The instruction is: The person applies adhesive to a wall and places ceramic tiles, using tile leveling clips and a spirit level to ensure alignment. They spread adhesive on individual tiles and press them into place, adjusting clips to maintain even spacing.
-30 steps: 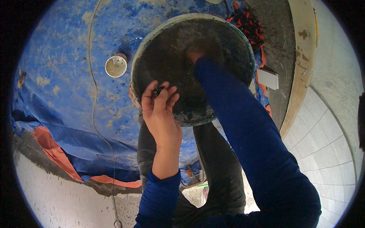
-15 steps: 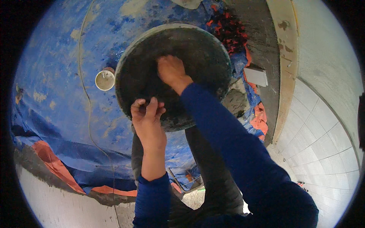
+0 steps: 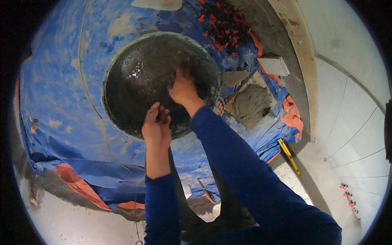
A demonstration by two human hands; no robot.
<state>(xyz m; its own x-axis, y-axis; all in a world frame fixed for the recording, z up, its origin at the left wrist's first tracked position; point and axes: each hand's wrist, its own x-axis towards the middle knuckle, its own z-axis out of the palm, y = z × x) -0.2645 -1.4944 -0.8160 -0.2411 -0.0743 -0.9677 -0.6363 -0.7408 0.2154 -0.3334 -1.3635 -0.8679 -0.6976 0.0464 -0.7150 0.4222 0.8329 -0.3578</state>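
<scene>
Right hand (image 3: 183, 87) moved deeper into the mortar pan (image 3: 134, 81), fingers curled in wet mix, left hand (image 3: 156, 126) still pinched on the near rim, pan on blue tarp (image 3: 61, 94), tile (image 3: 253, 102) beside.

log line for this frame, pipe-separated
left hand: gripping tub rim | right hand: inside round tub, in wet grey mortar | tub on blue tarp

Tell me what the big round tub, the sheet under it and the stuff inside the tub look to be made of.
Tub: probably rubber or plastic, dark and matte, its rim crusted with grey residue. Sheet: woven plastic tarpaulin by its look, blue with an orange underside, creased and smeared with dried grey patches. Contents: wet grey mortar or cement, judging by the glistening spots; the right hand reaches into it.
</scene>
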